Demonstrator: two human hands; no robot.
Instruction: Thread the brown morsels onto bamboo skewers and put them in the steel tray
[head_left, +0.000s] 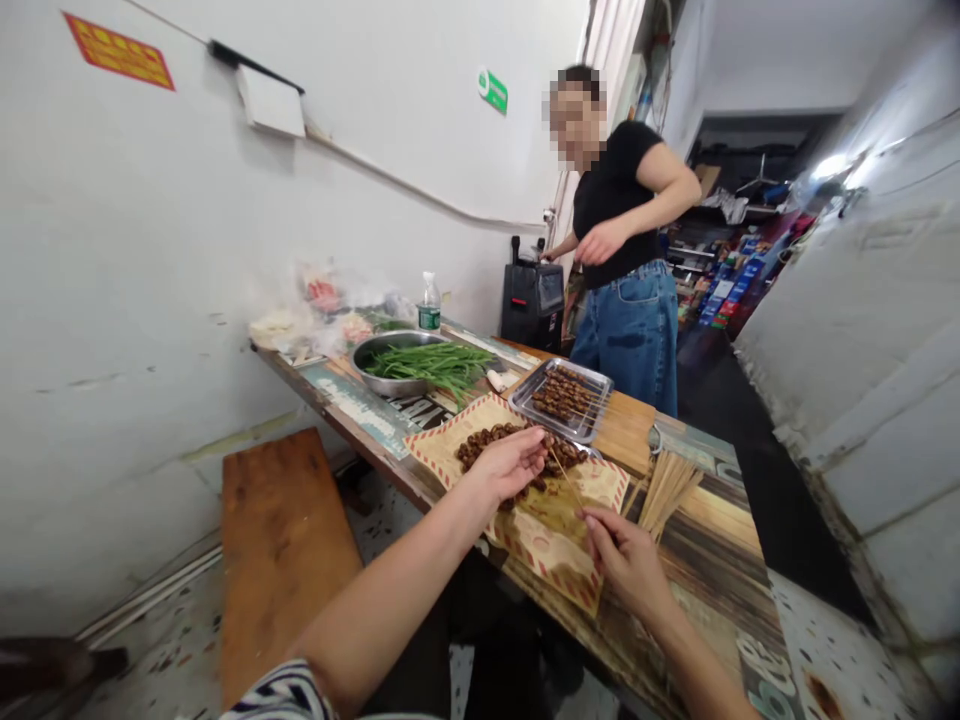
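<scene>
My left hand (514,465) is over a pile of small brown pieces (484,440), its fingers pinched at the upper end of a thin wooden skewer (566,477); whatever else they hold is too small to tell. The skewer's lower end is between the fingers of my right hand (621,550). Under both hands lies a paper sheet (540,545) with a red striped edge, stained with oil. Just behind the pile, a metal tray (600,425) holds several filled skewers (562,392). A bundle of bare skewers (670,490) rests to the right of my right hand.
A steel bowl of long green vegetables (442,362) stands at the back left, near a bottle (429,305) and plastic bags (292,325). A wooden board (630,430) lies under the tray. Beyond the table (720,560), a person (619,220) stands by a black speaker (532,305).
</scene>
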